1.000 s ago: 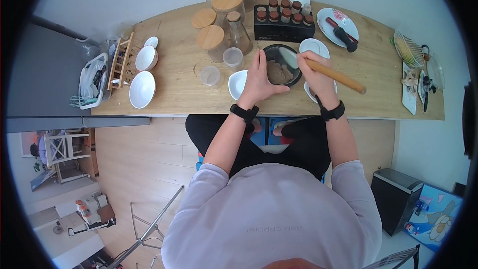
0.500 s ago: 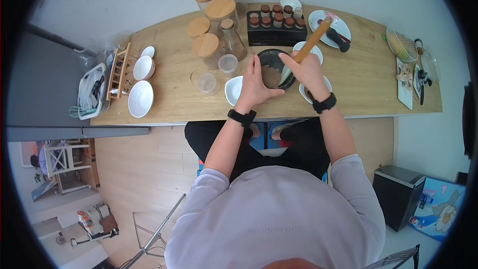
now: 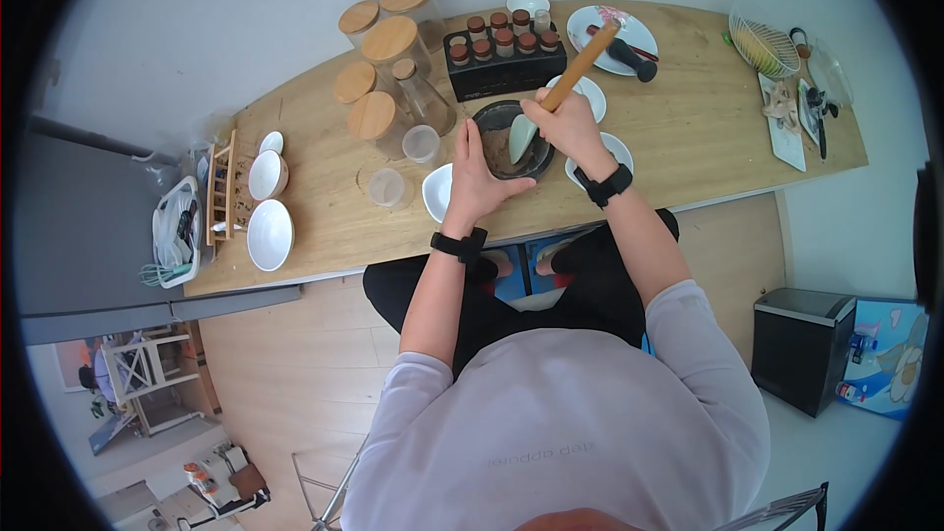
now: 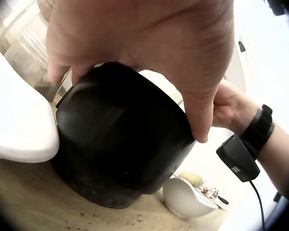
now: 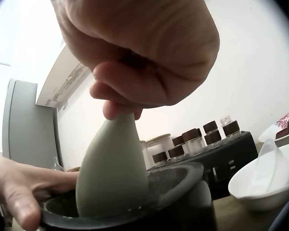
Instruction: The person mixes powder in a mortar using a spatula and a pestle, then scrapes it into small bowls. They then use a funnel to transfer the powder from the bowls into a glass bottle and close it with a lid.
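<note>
A black mortar (image 3: 532,159) with brown, paste-like contents (image 3: 499,151) stands near the table's front edge. My left hand (image 3: 479,182) holds it from the left, thumb and fingers spread round its outer wall. In the left wrist view, its thumb and fingertips lie along the rim. My right hand (image 3: 570,128) grips a spatula (image 3: 582,66) low on its wooden handle. The pale green spatula head (image 5: 113,168) points down into the mortar, where its lower edge is hidden behind the near rim in the right wrist view.
White bowls flank the mortar, one left (image 3: 437,195) and one right (image 3: 612,152). Behind stand a black spice rack (image 3: 506,77) and wooden-lidded jars (image 3: 376,118). A plate (image 3: 644,31) holds a dark pestle (image 3: 629,57). Clear cups (image 3: 386,188) sit to the left.
The spatula handle has swung from pointing right to rising steeply up and away, while its head moved within the mortar. My left hand has stayed on the mortar. The head view has turned.
</note>
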Motion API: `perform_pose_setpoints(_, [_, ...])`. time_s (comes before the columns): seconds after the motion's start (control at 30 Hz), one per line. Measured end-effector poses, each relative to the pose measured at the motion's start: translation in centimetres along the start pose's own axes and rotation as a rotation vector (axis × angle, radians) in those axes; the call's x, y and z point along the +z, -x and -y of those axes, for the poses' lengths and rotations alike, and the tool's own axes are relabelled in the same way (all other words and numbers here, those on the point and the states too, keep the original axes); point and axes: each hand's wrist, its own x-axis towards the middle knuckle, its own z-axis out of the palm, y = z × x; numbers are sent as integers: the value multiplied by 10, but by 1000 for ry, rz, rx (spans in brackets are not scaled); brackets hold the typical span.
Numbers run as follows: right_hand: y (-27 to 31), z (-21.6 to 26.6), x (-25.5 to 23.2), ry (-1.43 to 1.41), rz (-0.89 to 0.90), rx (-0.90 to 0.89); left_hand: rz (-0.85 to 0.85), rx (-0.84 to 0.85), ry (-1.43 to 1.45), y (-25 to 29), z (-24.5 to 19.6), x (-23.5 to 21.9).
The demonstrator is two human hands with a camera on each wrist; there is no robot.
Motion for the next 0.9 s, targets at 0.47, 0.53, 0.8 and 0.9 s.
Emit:
perform_pose_setpoints(0.47, [16,12,10,-67,-2,-67,-49,-13,108,1,0,3])
perform_pose_setpoints(0.53, [15,7,16,-115,3,-45,-34,-10,108,1,2,5])
perform_pose_setpoints(0.8, [5,17,2,-157,15,73,-44,19,135,1,5,4])
perform_pose_setpoints(0.9, [5,14,5,-282,26,153,-31,13,157,3,6,3])
